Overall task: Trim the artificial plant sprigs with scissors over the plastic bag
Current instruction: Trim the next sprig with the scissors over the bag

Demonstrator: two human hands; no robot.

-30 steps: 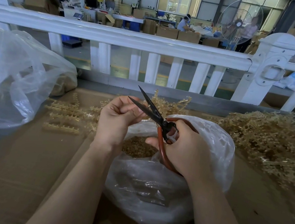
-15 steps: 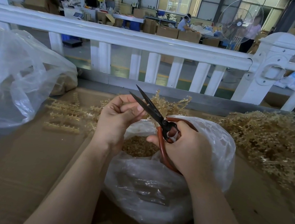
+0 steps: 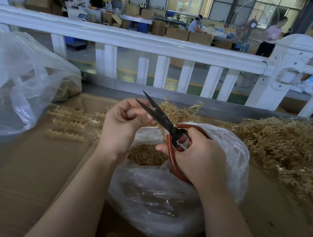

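My right hand point(image 3: 200, 159) grips the red handles of black-bladed scissors point(image 3: 160, 117), whose blades stand slightly apart and point up-left. My left hand point(image 3: 121, 125) has its fingers curled and pinches a small sprig piece at the blades; the piece is mostly hidden by the fingers. Both hands hover over the clear plastic bag point(image 3: 235, 152), which holds tan trimmed bits point(image 3: 145, 154) at its mouth. A few tan sprigs point(image 3: 177, 109) stick up just behind the blades.
Trimmed stems point(image 3: 68, 122) lie in rows on the cardboard to the left. A big heap of tan sprigs point(image 3: 294, 154) fills the right side. A large clear bag point(image 3: 8, 81) sits far left. A white railing point(image 3: 163, 45) runs across behind the table.
The scissor blades have narrowed slightly at my left fingertips. Both hands stay over the bag, barely shifted.
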